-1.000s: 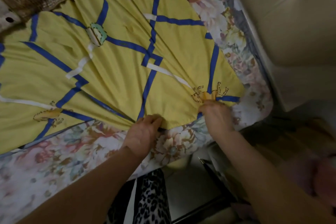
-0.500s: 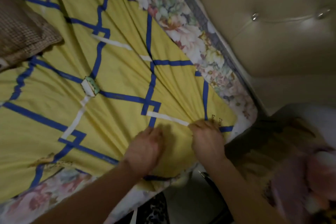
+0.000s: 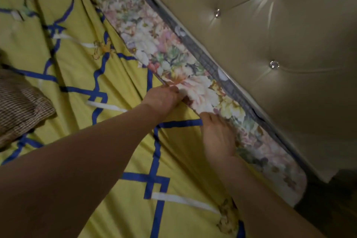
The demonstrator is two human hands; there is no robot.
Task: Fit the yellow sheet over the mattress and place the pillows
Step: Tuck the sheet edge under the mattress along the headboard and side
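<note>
From the head camera, both bare forearms reach forward and up across the bed toward its far edge. The left hand (image 3: 164,96) lies knuckles-up at the border of the yellow sheet (image 3: 77,67), its fingers curled closed and pinching the sheet's hem where it meets the floral mattress (image 3: 146,31). The right hand (image 3: 218,137) sits just beside it, nearer the camera along the same edge, palm down with the fingers bent over the hem; motion blur keeps me from telling whether they truly grip the cloth or only press on it.

The yellow sheet, crossed with blue and white bands, covers most of the mattress top and is pulled into long creases that run toward the two hands. A strip of floral mattress remains bare between the sheet's edge and the tufted beige headboard (image 3: 270,44), which stands close against that side, studded with shiny buttons. The mattress corner at lower right is also uncovered. At the left edge a brown checked pillow (image 3: 21,106) rests on top of the sheet, well apart from the hands.
</note>
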